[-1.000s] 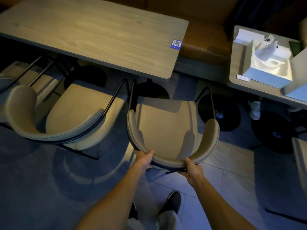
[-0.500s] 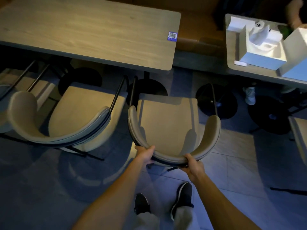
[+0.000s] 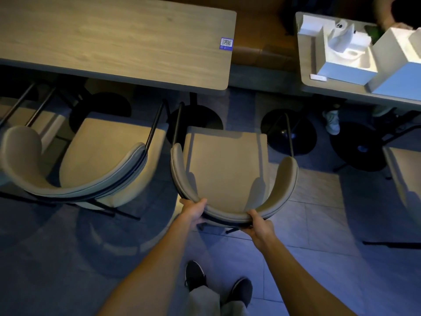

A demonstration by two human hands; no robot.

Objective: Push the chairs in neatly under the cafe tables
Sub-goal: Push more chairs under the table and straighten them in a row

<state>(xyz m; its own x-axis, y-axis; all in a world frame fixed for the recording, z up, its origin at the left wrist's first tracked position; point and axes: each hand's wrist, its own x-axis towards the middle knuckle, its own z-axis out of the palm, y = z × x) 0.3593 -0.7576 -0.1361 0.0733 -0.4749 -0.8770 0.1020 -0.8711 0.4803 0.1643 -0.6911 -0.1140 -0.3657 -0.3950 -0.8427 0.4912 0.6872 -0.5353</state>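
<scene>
A beige chair [image 3: 225, 169] with a curved backrest and black metal legs stands in front of the right end of a long wooden table [image 3: 114, 39]. My left hand [image 3: 193, 209] grips the backrest's rim at its left, thumb over the top. My right hand [image 3: 259, 225] grips the rim at its right. The seat's front edge lies a little short of the table's near edge. A second beige chair [image 3: 95, 165] stands to the left, turned slightly, its seat also outside the table.
A second table [image 3: 306, 85] at the right carries white and blue boxes [image 3: 346, 58]. Round black table bases [image 3: 289, 133] stand on the tiled floor. Another chair [image 3: 405, 176] shows at the right edge. A seated person's white shoe [image 3: 331, 122] is under the right table. My shoes [image 3: 194, 275] are below.
The chair has slid a little toward the table with both hands still gripping its backrest. My feet have stepped forward behind it.
</scene>
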